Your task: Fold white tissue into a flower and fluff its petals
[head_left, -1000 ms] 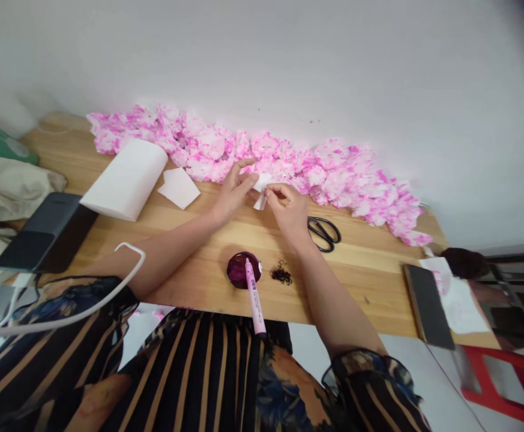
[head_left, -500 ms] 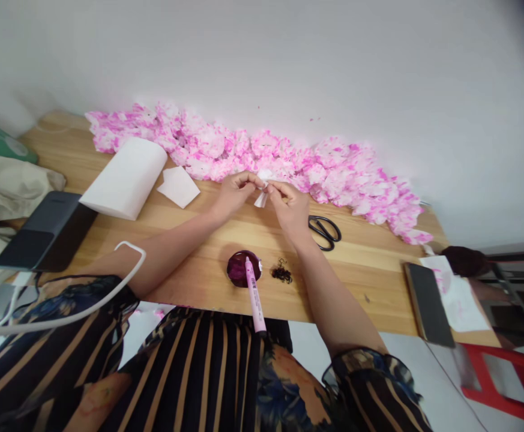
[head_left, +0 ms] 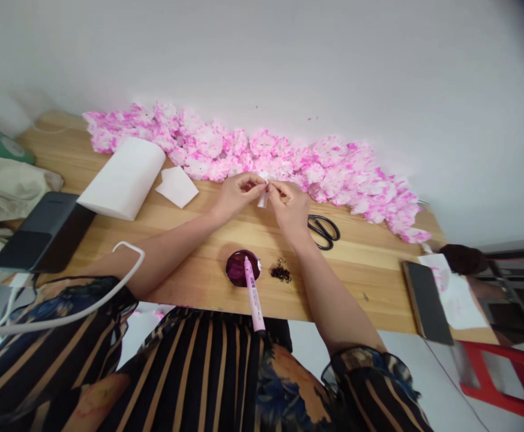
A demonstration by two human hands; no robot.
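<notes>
Between my two hands is a small piece of white tissue paper (head_left: 262, 200), gathered at its middle, with a flared tail hanging below the fingers. My left hand (head_left: 239, 193) pinches it from the left, and my right hand (head_left: 290, 207) pinches it from the right, fingertips almost meeting. Whether a band or tie is around the paper is too small to make out. Just behind the hands runs a long heap of pink-and-white paper flowers (head_left: 212, 144). Nearer to me, a pink marker (head_left: 253, 297) leans across a round dish of dark magenta liquid (head_left: 234, 270).
Black-handled scissors (head_left: 323, 233) lie beside my right wrist, and small dark bands (head_left: 281, 273) sit by the dish. Leftward are a white paper stack (head_left: 124, 177), a loose white sheet (head_left: 177, 186) and a dark box (head_left: 41, 234). A dark notebook (head_left: 426, 303) rests at the table's right end.
The white tissue paper has turned slightly, and its tail hangs straighter. My left fingertips have closed in a little toward my right ones. Everything else stays in place.
</notes>
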